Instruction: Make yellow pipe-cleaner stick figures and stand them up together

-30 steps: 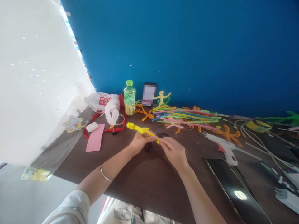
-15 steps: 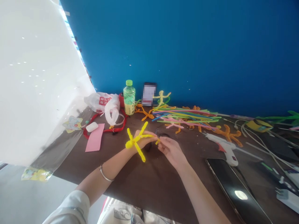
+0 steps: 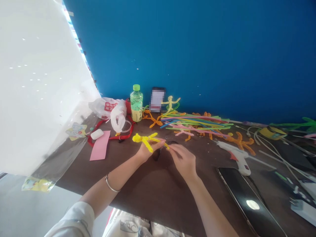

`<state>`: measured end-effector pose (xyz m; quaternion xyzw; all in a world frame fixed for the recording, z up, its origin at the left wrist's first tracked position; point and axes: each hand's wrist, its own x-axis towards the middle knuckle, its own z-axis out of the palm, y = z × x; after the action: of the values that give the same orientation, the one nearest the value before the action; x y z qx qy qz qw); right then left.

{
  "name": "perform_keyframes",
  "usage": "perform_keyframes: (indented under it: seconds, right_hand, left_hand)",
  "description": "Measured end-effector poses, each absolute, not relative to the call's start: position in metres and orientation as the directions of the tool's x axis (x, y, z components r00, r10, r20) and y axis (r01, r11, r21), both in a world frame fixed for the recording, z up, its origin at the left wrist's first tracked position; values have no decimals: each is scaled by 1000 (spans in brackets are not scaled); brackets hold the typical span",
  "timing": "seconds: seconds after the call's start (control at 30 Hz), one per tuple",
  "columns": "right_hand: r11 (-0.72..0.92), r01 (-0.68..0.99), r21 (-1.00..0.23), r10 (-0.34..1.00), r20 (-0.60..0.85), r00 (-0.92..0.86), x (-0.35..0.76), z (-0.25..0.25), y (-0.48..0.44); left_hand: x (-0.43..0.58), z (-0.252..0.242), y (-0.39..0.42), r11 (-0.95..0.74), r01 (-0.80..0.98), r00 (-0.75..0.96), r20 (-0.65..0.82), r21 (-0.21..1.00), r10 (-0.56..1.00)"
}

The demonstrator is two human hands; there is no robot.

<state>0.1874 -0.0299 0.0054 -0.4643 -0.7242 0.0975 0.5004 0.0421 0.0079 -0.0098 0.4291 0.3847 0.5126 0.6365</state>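
A yellow pipe-cleaner figure (image 3: pixel 146 141) is held above the brown table, its round head pointing left and its limbs spread. My left hand (image 3: pixel 147 152) pinches one of its limbs between thumb and fingers, close to the limb's outer part. The fingertips of my right hand (image 3: pixel 182 158) are closed on the far end of that same limb, just right of the left fingertips. Behind the hands lies a bundle of coloured pipe cleaners (image 3: pixel 197 121).
Beyond the hands stand a green-capped bottle (image 3: pixel 136 104) and an upright phone (image 3: pixel 157 99). Pink paper (image 3: pixel 100 146) lies left. On the right are a glue gun (image 3: pixel 237 156), a large phone (image 3: pixel 249 197), orange figures (image 3: pixel 240 142) and white cables.
The yellow figure has tilted, its head and lower limb rising so that it looks flatter. My right hand has turned slightly, and its fingers remain at the limb's end.
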Motion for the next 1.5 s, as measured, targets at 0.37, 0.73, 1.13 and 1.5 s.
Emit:
perform_keyframes:
  seconds: [0.37, 0.73, 1.13, 1.5]
  right_hand:
    - [-333, -434, -837, 943, -305, -135, 181, 6, -22]
    - [508, 608, -610, 774, 633, -13, 182, 0, -33]
    - [195, 364, -911, 977, 211, 5, 182, 8, -30]
    - [-320, -110, -941, 884, -255, -392, 197, 20, -25]
  left_hand:
    - [33, 7, 6, -142, 86, 200, 123, 986, 972]
    - [46, -12, 2, 118, -377, 120, -78, 919, 990]
    - [36, -6, 8, -78, -23, 185, 81, 997, 979]
    - [34, -5, 9, -43, -125, 352, 85, 991, 932]
